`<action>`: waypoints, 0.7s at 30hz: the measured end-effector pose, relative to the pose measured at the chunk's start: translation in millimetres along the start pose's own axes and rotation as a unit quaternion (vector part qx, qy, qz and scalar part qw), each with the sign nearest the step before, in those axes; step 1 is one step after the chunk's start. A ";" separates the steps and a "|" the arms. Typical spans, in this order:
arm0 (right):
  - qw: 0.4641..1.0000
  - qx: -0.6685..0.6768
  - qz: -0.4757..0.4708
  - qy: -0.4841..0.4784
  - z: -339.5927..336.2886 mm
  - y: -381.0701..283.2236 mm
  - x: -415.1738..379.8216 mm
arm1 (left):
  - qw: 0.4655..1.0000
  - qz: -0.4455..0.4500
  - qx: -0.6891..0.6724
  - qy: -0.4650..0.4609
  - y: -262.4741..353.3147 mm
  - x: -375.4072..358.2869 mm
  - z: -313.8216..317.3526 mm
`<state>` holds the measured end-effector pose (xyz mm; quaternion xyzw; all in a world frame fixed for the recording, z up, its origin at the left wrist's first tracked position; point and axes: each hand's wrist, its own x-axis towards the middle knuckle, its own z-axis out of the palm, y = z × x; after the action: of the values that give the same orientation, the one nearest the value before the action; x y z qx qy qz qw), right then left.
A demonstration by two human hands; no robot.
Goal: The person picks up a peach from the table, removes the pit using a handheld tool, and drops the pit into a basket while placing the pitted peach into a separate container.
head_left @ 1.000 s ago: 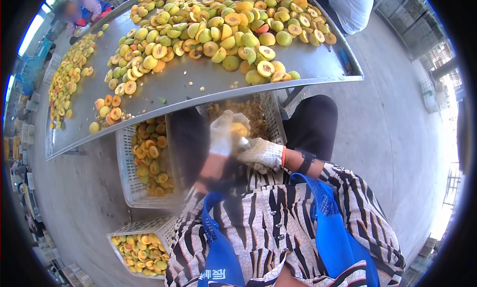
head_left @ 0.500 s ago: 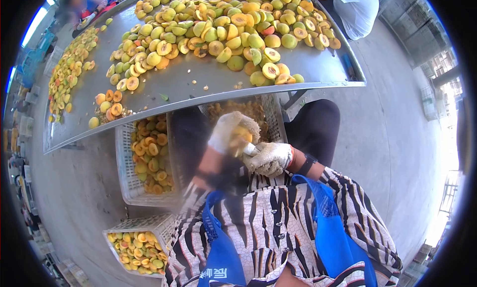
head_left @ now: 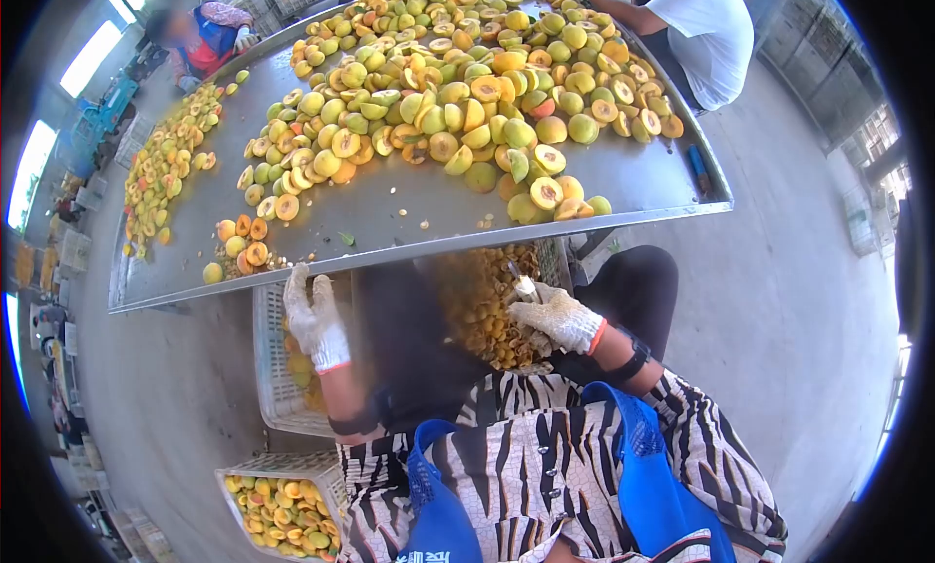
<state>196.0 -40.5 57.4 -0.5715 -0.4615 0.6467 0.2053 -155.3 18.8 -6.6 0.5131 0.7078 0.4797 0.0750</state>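
Note:
My left hand (head_left: 315,319), in a whitish knit glove, is raised at the table's near edge with its fingers apart and nothing in them. Just beyond its fingertips lie a few orange fruit halves (head_left: 257,254) and small pits. My right hand (head_left: 559,316), gloved too, is closed around a small tool (head_left: 526,287) with a white handle and a thin tip pointing up. Below that tool, between my knees, is a crate (head_left: 554,263) holding many small yellow-brown pieces (head_left: 490,321). Halved green and orange fruits (head_left: 429,105) are heaped across the metal table (head_left: 390,217).
A white crate of fruit halves (head_left: 276,368) stands under the table on the left, another (head_left: 326,473) nearer on the floor. One person (head_left: 200,42) is at the far left, another (head_left: 706,37) at the right. A blue-handled object (head_left: 698,166) lies at the table's right corner.
My hands have moved apart. The left has gone left to the table edge and no longer holds the fruit; the right has moved slightly right with the tool. The view has shifted.

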 end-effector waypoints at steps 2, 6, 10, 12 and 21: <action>0.999 0.015 -0.030 0.021 0.8 15.5 11.2 | 0.984 -0.018 -0.170 -0.052 5.7 -1.9 37.0; 0.999 0.013 -0.020 0.048 6.1 27.6 17.1 | 0.955 0.002 -0.166 -0.245 94.7 -7.2 113.2; 0.997 0.017 0.018 0.070 8.4 39.8 16.4 | 0.909 0.278 -0.031 -0.309 165.7 1.2 193.4; 0.998 0.041 0.031 0.045 8.9 45.9 14.5 | 0.839 0.423 0.050 -0.338 179.1 8.6 226.6; 0.983 -0.124 -0.059 0.120 7.7 70.0 16.2 | 0.928 0.184 0.010 -0.322 173.6 16.0 223.9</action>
<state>203.0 -64.7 -10.3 -0.6381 -0.5428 0.4979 0.2244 84.9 168.7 12.5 0.7623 0.5430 0.2869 0.2044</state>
